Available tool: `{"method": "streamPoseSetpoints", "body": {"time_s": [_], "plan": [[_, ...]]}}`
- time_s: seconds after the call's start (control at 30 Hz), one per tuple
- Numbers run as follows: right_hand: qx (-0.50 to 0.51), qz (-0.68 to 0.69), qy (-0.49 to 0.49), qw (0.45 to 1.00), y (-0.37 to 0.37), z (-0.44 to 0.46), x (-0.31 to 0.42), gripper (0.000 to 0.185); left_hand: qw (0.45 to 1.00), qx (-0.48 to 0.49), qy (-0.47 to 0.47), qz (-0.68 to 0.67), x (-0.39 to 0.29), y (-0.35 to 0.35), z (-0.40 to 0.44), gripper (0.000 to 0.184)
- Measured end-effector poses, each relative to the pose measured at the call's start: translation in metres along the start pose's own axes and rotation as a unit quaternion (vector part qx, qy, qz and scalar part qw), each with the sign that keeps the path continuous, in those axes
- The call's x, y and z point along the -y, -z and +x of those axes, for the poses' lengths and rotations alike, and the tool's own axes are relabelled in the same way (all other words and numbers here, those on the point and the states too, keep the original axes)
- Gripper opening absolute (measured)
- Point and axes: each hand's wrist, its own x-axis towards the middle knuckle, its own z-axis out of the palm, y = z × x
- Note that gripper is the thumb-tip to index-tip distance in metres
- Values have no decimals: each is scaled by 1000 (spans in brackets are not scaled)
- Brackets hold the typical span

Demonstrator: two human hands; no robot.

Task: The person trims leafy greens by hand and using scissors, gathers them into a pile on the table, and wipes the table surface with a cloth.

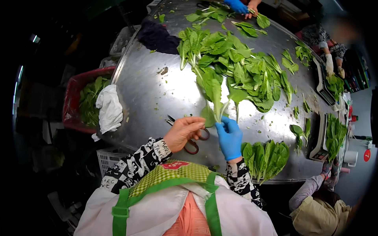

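A metal surface (pixel 149 98) with scattered leaf scraps fills my head view. My gloved right hand (pixel 230 137) has its fingers clamped on the stems of some leafy greens (pixel 214 94), before a larger pile (pixel 252 74). Scissors (pixel 197 149) lie by my bare left hand (pixel 181 133); I cannot tell whether its fingers grip a leaf.

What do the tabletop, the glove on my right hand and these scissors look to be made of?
Tabletop: metal, probably stainless steel; it's grey with broad, bright glare.
Blue glove on your right hand: smooth and thin, perhaps nitrile or latex, since it fits closely.
Scissors: dark reddish handles, possibly plastic; blades likely metal, though your left hand partly hides them.
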Motion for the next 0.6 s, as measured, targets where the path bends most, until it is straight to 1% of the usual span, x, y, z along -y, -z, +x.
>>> {"method": "streamPoseSetpoints", "body": {"time_s": [0.03,0.07,0.1,0.13,0.17,0.27,0.3,0.37,0.5,0.57,0.6], "plan": [[12,-34,39,999,-3,-2,15,26,1000,-15,-16,-13,-2,-5,1,30],[16,-32,40,999,-8,-3,20,26,1000,-20,-18,-14,-3,-7,3,30],[-8,-99,139,985,-13,-2,24,26,999,-23,-33,-11,-4,-8,5,29],[-32,-165,237,957,-16,-2,27,28,999,-25,-47,-8,-6,-10,7,29],[-19,-157,235,959,-18,-1,29,31,997,-55,-52,-10,-6,-10,9,27],[-15,-123,227,966,-22,-1,30,30,996,-76,-54,-6,-7,-6,12,28],[-14,-122,226,966,-23,0,30,30,996,-77,-53,-7,-9,-6,12,28],[1,-119,269,956,-23,2,30,29,997,-73,-26,-11,-11,-7,12,23],[26,-124,285,950,-24,2,35,27,998,-45,-4,-40,-6,4,20,19],[16,-61,223,973,-28,-2,27,24,995,-50,-50,-75,-6,0,19,16],[17,-59,223,973,-29,-5,26,24,995,-51,-51,-75,-5,-1,20,16]]}}
